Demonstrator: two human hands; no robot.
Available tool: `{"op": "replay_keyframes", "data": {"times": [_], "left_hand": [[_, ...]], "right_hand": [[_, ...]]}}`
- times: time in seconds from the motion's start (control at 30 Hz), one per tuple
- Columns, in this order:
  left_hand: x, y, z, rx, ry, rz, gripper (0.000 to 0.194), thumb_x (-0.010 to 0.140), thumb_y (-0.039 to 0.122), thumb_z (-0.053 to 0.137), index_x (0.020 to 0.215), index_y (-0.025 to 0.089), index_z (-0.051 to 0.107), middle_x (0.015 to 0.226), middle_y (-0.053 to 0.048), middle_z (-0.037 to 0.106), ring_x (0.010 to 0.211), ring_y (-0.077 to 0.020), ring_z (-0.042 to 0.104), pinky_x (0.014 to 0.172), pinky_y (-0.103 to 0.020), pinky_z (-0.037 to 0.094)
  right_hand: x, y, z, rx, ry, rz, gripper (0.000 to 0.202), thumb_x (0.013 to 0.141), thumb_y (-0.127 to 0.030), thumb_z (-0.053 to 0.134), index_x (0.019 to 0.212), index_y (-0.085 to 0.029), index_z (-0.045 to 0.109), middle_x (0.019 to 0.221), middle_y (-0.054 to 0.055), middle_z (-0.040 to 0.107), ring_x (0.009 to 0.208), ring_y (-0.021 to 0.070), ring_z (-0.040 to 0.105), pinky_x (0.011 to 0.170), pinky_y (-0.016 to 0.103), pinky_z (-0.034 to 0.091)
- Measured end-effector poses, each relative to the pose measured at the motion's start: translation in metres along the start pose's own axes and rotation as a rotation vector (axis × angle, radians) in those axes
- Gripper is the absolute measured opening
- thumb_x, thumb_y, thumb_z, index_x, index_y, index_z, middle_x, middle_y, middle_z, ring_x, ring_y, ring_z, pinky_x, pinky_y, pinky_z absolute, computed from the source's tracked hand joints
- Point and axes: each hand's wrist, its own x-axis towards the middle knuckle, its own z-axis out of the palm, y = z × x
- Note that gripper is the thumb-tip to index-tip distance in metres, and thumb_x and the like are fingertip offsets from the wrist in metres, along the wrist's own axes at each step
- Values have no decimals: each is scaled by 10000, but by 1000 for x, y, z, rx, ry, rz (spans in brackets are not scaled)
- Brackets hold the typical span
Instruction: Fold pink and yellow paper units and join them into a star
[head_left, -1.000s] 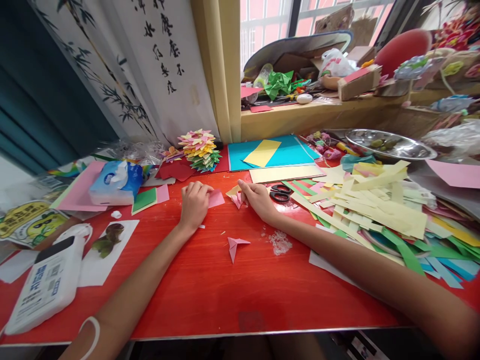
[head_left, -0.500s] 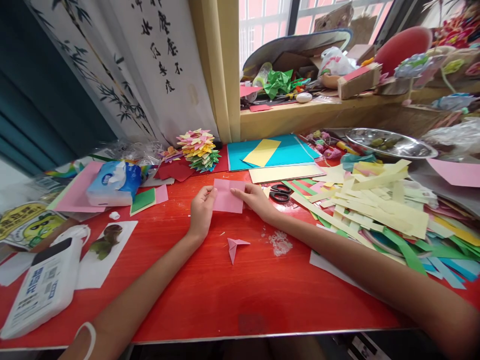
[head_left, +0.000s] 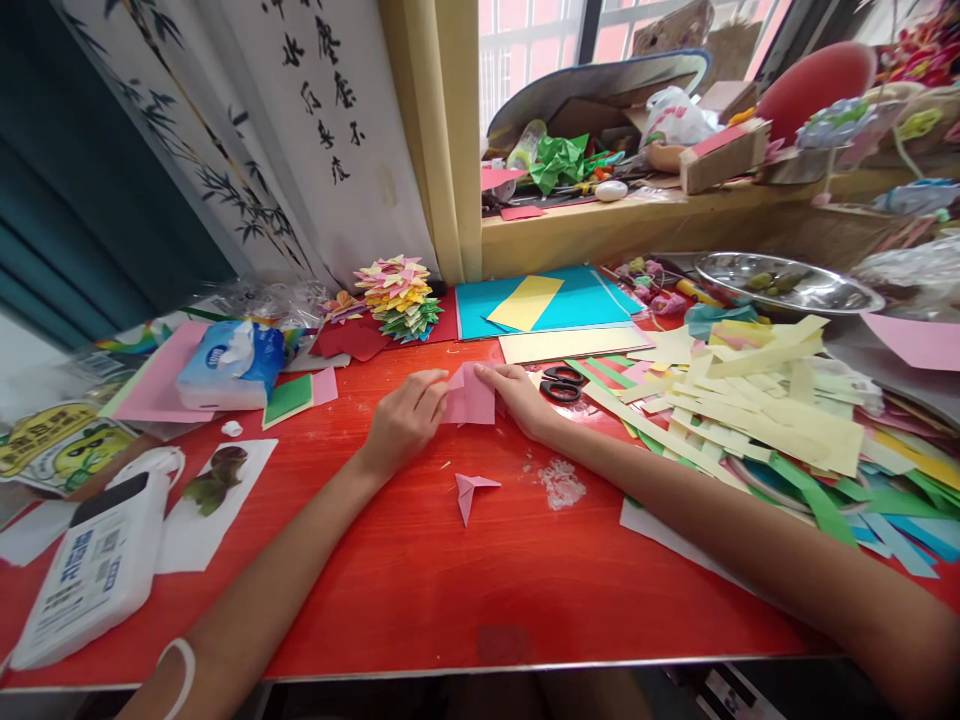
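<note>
A small pink sheet of paper [head_left: 474, 398] is held up just above the red table [head_left: 420, 590]. My left hand [head_left: 405, 418] is closed at its left edge, the back of the hand turned toward me and hiding that side of the paper. With thumb and fingers my right hand [head_left: 519, 398] pinches the upper right corner. Below them on the table lies a folded pink paper piece [head_left: 473, 493] with pointed ends. Clear whitish bits [head_left: 561, 484] are scattered to its right.
Black-handled scissors [head_left: 562, 384] lie right of my hands, beside a heap of paper strips [head_left: 757, 400]. A layered origami model [head_left: 400, 300] stands at the back. Left are a tissue pack [head_left: 231, 368] and a white box [head_left: 94, 570]. A metal plate [head_left: 787, 282] sits back right.
My left hand has turned over the paper's left edge, its fingers now across the front. The paper has shifted slightly right. The folded piece stays in place.
</note>
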Motion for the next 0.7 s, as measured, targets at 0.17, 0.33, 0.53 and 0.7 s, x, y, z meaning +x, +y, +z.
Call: {"op": "replay_keyframes", "data": {"times": [0.17,0.33,0.53,0.7], "left_hand": [[0,-4,1,81,-26,249,335,822,102,424,1152,131,472,1153,-94,568,1121,-201,484,973,-356,394],[-1,-1,2,10,-58,206,365,833,108,417,1195,141,450,1144,-100,572,1091,-193,505,932,-345,433],[0,2,3,-110,-2,128,340,821,138,469,1161,154,477,1105,-85,589,1035,-172,529,907,-330,446],[-1,1,6,-114,8,104,317,824,161,475,1140,159,506,1084,-84,593,1012,-176,531,891,-336,447]], "right_hand": [[1,0,0,46,-13,30,352,678,-460,607,649,-118,525,611,-1,538,517,72,442,480,201,306],[0,-1,-1,102,-20,45,343,670,-446,623,666,-111,550,629,12,566,531,79,473,495,206,325],[1,0,0,161,-56,96,329,670,-426,638,659,-109,552,613,9,573,519,75,488,500,203,338],[1,1,-1,219,-76,108,314,678,-411,642,659,-112,548,609,7,579,515,75,499,499,200,350]]}}
